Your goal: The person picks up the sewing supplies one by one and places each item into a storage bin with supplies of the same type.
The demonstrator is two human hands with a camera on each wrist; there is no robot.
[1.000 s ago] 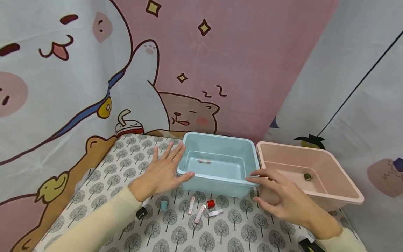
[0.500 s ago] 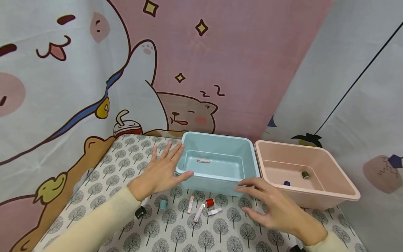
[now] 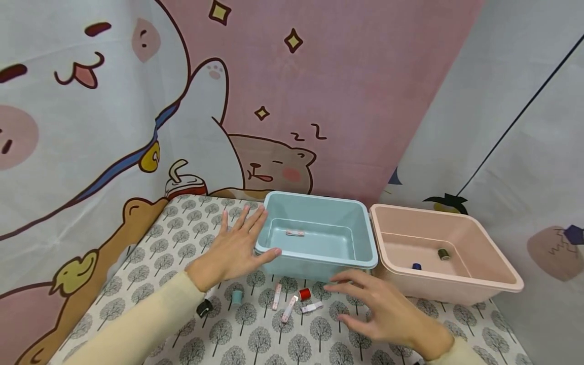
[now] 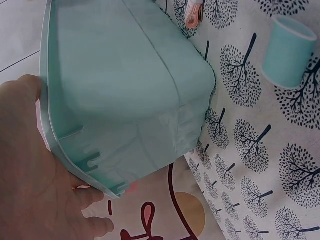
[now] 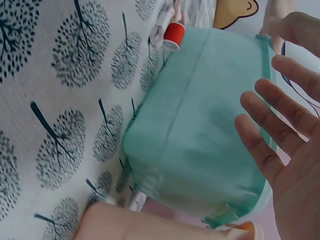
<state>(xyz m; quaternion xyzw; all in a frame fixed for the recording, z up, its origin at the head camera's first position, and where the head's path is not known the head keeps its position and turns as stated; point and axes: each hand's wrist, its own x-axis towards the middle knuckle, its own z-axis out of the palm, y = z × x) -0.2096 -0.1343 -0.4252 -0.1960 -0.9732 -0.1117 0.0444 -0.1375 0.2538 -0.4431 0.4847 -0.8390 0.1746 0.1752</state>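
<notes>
My left hand lies with spread, straight fingers along the left rim of the light-blue bin. In the left wrist view its fingertips are right at that rim. My right hand, fingers apart and loosely bent, hovers in front of the bins holding nothing. Near it on the cloth are a red thread spool and several slim pink-and-white pieces. A teal spool stands farther left, beside a small black object. One similar slim piece lies inside the blue bin.
A pink bin stands right of the blue one, with a dark green spool and a blue spool inside. Tree-patterned cloth covers the table. A cartoon-printed curtain hangs behind.
My right hand has moved left and toward me, away from the pink bin. The blue spool in that bin, not visible at first, now shows. My left hand stays put.
</notes>
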